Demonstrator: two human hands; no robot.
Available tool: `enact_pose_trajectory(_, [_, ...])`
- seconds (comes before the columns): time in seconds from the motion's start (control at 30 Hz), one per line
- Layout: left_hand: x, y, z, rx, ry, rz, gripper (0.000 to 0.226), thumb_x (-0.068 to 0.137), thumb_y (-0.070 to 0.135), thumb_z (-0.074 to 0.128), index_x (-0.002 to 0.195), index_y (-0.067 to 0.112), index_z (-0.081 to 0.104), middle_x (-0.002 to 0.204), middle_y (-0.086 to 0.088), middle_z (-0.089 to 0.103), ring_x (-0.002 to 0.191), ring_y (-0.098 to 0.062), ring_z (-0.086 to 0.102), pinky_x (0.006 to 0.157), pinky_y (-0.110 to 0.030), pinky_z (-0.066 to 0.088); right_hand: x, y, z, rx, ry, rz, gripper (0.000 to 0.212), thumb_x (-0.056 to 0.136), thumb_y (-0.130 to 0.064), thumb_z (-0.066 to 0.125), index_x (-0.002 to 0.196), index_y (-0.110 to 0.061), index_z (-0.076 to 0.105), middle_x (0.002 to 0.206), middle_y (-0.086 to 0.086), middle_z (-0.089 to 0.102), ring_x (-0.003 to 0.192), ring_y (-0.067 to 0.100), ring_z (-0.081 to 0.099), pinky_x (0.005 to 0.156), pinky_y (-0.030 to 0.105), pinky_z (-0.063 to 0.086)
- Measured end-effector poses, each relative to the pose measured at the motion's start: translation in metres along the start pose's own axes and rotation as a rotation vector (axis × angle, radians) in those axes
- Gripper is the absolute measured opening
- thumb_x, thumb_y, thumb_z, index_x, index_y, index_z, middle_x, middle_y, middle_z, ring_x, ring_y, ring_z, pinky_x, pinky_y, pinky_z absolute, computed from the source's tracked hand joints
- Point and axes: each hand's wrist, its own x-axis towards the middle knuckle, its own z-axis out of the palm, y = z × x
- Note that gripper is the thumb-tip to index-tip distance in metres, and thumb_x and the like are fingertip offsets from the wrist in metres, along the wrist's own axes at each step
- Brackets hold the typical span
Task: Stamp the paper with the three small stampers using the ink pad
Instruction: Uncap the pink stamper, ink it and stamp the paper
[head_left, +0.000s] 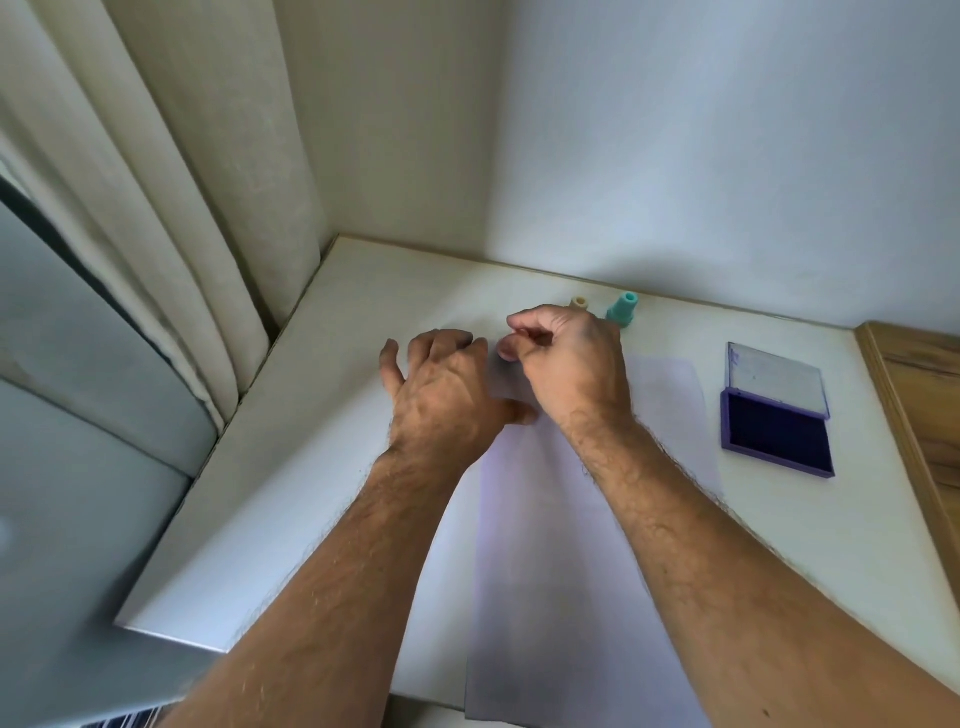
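R hand (569, 364) pinching small stamper (505, 351) over paper (561, 545), L hand (441, 395) flat

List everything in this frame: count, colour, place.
paper: 1 sheet, white, flat on the table, running from the near edge to under the hands
ink pad: 1, dark blue pad in a purple case, lid open, right of the paper
stampers: 2 clear, cream and teal, upright at the back behind the right hand; a third may be in that hand, mostly hidden
table: 1, white, against the wall
curtain: 1, beige, left
wooden furniture: 1, brown, right edge
grey object: 1, far left, unclear
left hand: fingers spread, pressing on the paper's far end
right hand: grip curled closed around something small
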Motion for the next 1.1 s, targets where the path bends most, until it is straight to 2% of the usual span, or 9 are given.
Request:
enact_pose_trajectory(0.23, [-0.001, 0.001, -0.003, -0.035, -0.02, 0.006, 0.065, 0.069, 0.068, 0.07, 0.123, 0.034, 0.058, 0.144, 0.008, 0.044, 0.14, -0.015, 0.033, 0.116, -0.056, -0.008, -0.004, -0.006, 0.0, -0.075, -0.022, -0.024, 0.021, 0.079, -0.025, 0.076, 0.1, -0.027, 0.077, 0.099, -0.004, 0.076, 0.091, 0.018, 0.069, 0.082, 0.031, 0.058])
enact_pose_trajectory(0.4, [-0.001, -0.001, -0.008, -0.044, -0.054, 0.009, 0.058, 0.072, 0.064, 0.07, 0.118, 0.032, 0.06, 0.143, 0.01, 0.046, 0.137, -0.011, 0.04, 0.115, -0.059, -0.011, -0.005, -0.012, 0.002, -0.165, -0.053, -0.063, 0.022, 0.081, -0.015, 0.071, 0.101, -0.021, 0.078, 0.105, 0.003, 0.075, 0.095, 0.026, 0.068, 0.083, 0.035, 0.059])
enact_pose_trajectory(0.5, [-0.001, -0.002, -0.01, -0.048, -0.049, 0.012, 0.049, 0.073, 0.059, 0.071, 0.113, 0.031, 0.062, 0.138, 0.011, 0.05, 0.132, -0.008, 0.045, 0.115, -0.061, -0.013, -0.002, -0.019, -0.003, -0.303, -0.102, -0.063, 0.023, 0.085, -0.012, 0.068, 0.105, -0.018, 0.076, 0.106, 0.008, 0.07, 0.098, 0.028, 0.065, 0.079, 0.027, 0.051])
enact_pose_trajectory(0.63, [-0.002, 0.0, -0.009, -0.008, -0.039, 0.02, 0.047, 0.074, 0.057, 0.072, 0.112, 0.031, 0.062, 0.136, 0.011, 0.051, 0.127, -0.009, 0.05, 0.115, -0.062, -0.013, 0.003, -0.033, -0.005, -0.404, -0.115, -0.041, 0.018, 0.081, -0.007, 0.067, 0.098, -0.013, 0.072, 0.099, 0.01, 0.065, 0.091, 0.032, 0.065, 0.077, 0.034, 0.057])
enact_pose_trajectory(0.77, [0.0, -0.003, -0.005, 0.011, -0.033, 0.026, 0.048, 0.075, 0.056, 0.072, 0.115, 0.032, 0.062, 0.139, 0.012, 0.049, 0.128, -0.007, 0.049, 0.112, -0.063, -0.016, 0.01, -0.048, -0.009, -0.509, -0.191, -0.046, 0.022, 0.073, -0.002, 0.073, 0.093, -0.01, 0.07, 0.091, 0.009, 0.063, 0.09, 0.03, 0.067, 0.07, 0.029, 0.054])
enact_pose_trajectory(0.9, [0.002, -0.004, -0.002, 0.019, -0.022, 0.026, 0.05, 0.072, 0.061, 0.072, 0.112, 0.034, 0.062, 0.138, 0.014, 0.049, 0.129, -0.006, 0.049, 0.11, -0.062, -0.019, 0.018, -0.053, -0.01, -0.524, -0.214, -0.019, 0.021, 0.072, -0.004, 0.076, 0.091, -0.011, 0.071, 0.083, 0.007, 0.061, 0.087, 0.027, 0.069, 0.066, 0.026, 0.05])
enact_pose_trajectory(1.0, [0.005, -0.006, 0.003, 0.011, -0.006, 0.039, 0.048, 0.07, 0.062, 0.073, 0.11, 0.036, 0.064, 0.136, 0.015, 0.051, 0.13, -0.004, 0.047, 0.109, -0.062, -0.021, 0.019, -0.056, -0.01, -0.516, -0.256, -0.011, 0.026, 0.07, -0.005, 0.079, 0.093, -0.011, 0.069, 0.085, 0.007, 0.06, 0.085, 0.027, 0.066, 0.066, 0.028, 0.05])
enact_pose_trajectory(1.1, [0.007, -0.006, 0.005, 0.024, -0.006, 0.032, 0.044, 0.069, 0.063, 0.072, 0.104, 0.037, 0.064, 0.131, 0.017, 0.052, 0.127, -0.004, 0.048, 0.108, -0.061, -0.022, 0.018, -0.053, -0.01, -0.485, -0.224, -0.019, 0.023, 0.072, -0.005, 0.077, 0.093, -0.011, 0.07, 0.087, 0.004, 0.061, 0.08, 0.027, 0.062, 0.067, 0.029, 0.051])
